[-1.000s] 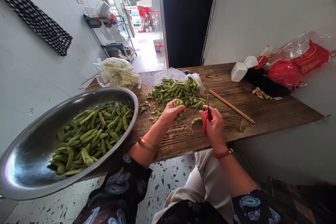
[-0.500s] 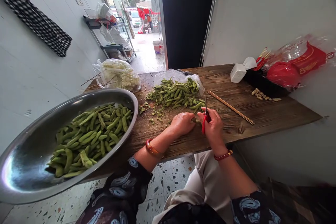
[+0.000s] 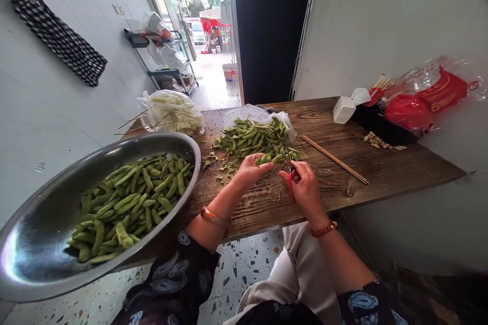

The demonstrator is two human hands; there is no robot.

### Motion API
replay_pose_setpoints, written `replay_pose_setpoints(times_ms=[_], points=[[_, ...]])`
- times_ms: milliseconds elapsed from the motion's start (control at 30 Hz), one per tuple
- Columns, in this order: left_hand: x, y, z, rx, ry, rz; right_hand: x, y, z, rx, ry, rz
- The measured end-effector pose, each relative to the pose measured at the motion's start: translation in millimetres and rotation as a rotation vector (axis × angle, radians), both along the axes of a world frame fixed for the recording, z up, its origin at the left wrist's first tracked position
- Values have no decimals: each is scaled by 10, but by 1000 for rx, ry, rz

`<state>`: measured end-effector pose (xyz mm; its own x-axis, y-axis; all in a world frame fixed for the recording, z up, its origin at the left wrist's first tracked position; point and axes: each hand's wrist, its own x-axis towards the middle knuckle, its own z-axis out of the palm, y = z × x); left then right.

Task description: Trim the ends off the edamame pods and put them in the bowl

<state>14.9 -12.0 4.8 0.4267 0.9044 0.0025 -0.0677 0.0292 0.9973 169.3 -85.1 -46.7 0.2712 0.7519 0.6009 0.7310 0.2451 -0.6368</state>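
A few green pods (image 3: pixel 263 160) sit pinched between the thumb and fingers of the left hand (image 3: pixel 249 171). Just to its right, the right hand (image 3: pixel 305 188) is curled around red-handled scissors (image 3: pixel 292 185), blades pointing away from the body; how far they are parted is too small to tell. With the tips this near, a careless squeeze could nick the left fingertips, and a loose pinch could let a pod slip. Beyond both hands lies a pile of pods (image 3: pixel 253 134), where a forward jab might spear or scatter some across the desk (image 3: pixel 324 122). Left of the left hand, a metal basin (image 3: pixel 46 208) seems to overhang the near edge; an elbow knock could tip it.
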Motion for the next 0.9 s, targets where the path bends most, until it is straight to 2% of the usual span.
replay_pose_setpoints(times_ms=[133,233,433,733,900], points=[[18,-16,-32,-34,-9,-105,-7,3,8,13,2,18],[35,-26,-56,-47,-1,-124,-9,4,22,22,0,28],[53,-43,-28,46,60,-123,-21,-1,-8,24,-30,57],[47,-63,-8,23,-12,-112,-42,-22,-38,-31,-97,94],[52,-53,-56,-77,-73,-89,-52,-42,9,-36,-95,100]])
